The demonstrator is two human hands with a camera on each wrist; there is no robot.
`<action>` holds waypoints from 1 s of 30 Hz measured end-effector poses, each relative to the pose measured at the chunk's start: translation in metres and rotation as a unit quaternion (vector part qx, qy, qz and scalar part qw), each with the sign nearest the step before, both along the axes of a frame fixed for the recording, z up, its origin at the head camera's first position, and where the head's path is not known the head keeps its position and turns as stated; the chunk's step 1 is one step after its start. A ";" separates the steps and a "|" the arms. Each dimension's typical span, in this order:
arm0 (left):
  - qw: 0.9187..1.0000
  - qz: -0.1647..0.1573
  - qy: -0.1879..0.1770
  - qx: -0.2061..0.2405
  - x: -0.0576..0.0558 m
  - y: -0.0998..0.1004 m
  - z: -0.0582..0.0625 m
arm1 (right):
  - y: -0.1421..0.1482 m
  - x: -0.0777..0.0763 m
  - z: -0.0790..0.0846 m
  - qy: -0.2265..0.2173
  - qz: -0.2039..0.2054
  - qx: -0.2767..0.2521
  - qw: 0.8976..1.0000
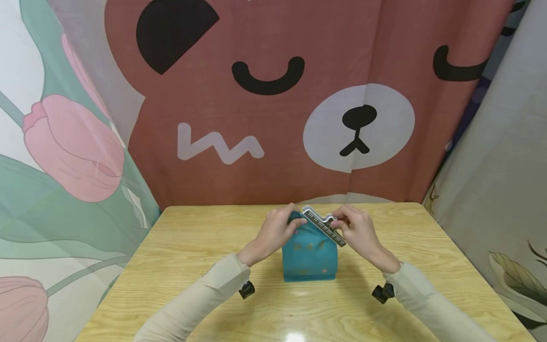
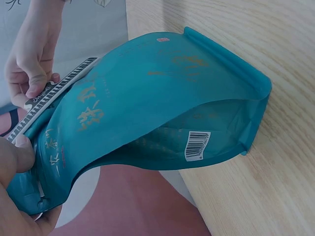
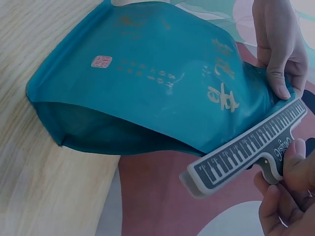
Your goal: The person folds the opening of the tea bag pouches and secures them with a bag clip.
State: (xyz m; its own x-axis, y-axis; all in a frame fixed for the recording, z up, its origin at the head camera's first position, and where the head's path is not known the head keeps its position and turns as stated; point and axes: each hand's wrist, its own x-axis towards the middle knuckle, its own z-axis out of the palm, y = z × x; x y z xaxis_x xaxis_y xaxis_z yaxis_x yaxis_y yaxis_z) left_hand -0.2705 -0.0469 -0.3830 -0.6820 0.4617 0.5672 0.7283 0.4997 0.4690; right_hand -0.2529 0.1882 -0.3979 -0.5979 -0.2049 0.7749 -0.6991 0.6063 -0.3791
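A teal stand-up pouch (image 1: 309, 254) with gold lettering stands upright on the wooden table. Its top left corner is pinched between the thumb and fingers of my left hand (image 1: 277, 229). My right hand (image 1: 358, 231) grips the handle of a long bag clip (image 1: 325, 227) with a piano-key pattern. The clip slants down to the right across the pouch's top edge, close to the left thumb. In the right wrist view, the clip (image 3: 241, 156) lies along the pouch's mouth, its free end sticking out past the side fold. A barcode (image 2: 197, 145) shows on the pouch's gusset in the left wrist view.
The light wood table (image 1: 205, 237) reaches back to a curtain (image 1: 273, 142) printed with a bear face. Floral curtains (image 1: 72, 147) hang at both sides. A small black camera mount (image 1: 246, 289) sits at each sleeve cuff.
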 end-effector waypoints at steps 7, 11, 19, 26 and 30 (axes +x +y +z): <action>1.000 -0.006 -0.005 0.002 0.001 0.000 0.001 | -0.002 0.001 0.004 0.006 -0.003 0.005 1.000; 1.000 -0.007 -0.007 0.009 0.001 0.001 0.002 | -0.003 0.002 0.005 0.012 -0.004 0.006 1.000; 1.000 0.004 -0.005 0.025 0.001 0.001 0.000 | -0.009 0.003 0.010 0.020 -0.006 0.013 1.000; 0.999 -0.002 -0.005 0.041 0.002 0.000 -0.003 | -0.010 0.002 0.012 0.020 -0.006 0.022 1.000; 0.999 0.009 0.009 0.032 0.002 0.000 -0.003 | -0.011 0.002 0.012 0.026 -0.004 0.032 0.999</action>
